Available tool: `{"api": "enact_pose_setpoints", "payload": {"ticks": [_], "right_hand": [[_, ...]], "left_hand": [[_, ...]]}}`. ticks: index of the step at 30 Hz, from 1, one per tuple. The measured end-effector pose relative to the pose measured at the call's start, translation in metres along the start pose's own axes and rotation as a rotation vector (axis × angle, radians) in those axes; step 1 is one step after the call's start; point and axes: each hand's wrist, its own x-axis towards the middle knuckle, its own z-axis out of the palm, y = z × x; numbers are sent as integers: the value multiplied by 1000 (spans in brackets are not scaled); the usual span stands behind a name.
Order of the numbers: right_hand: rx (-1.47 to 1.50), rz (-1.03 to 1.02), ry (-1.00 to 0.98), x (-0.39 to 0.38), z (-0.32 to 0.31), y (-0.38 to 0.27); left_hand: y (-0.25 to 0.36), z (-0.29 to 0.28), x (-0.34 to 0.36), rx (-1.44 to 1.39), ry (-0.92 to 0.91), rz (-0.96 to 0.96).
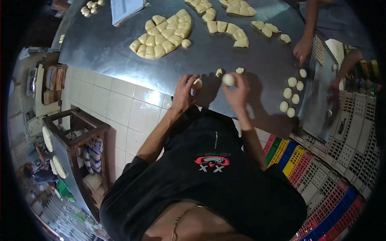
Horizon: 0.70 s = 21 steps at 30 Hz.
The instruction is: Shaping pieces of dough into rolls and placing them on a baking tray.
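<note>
At the near edge of the metal table (120,60), my left hand (184,94) curls round a dough ball (197,84), which shows between thumb and fingers. To its right, my right hand (237,93) grips another dough ball (228,80), smooth and pale, with the fingertips. Two small scraps of dough lie just beyond: one scrap (219,72) left of the right hand's ball, the other scrap (240,70) right of it. Farther off rests a wide fan of cut dough pieces (163,36), with a single piece (186,43) at its right side.
More cut dough (229,30) lies at the far side. Several dough balls (287,93) stand in a group at the right, near a co-worker's hand (302,50). Stacked coloured crates (297,160) fill the lower right. A wooden-framed stand (76,132) is on the left floor.
</note>
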Motion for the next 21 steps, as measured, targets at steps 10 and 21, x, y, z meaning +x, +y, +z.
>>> {"api": "enact_pose_setpoints", "payload": {"ticks": [10,21], "right_hand": [[33,137,-141,-11,17,-9],[-681,266,144,-40,51,37]], "left_hand": [[-51,38,32,93,-398,212],[-299,-511,244,2156,1215,51]]}}
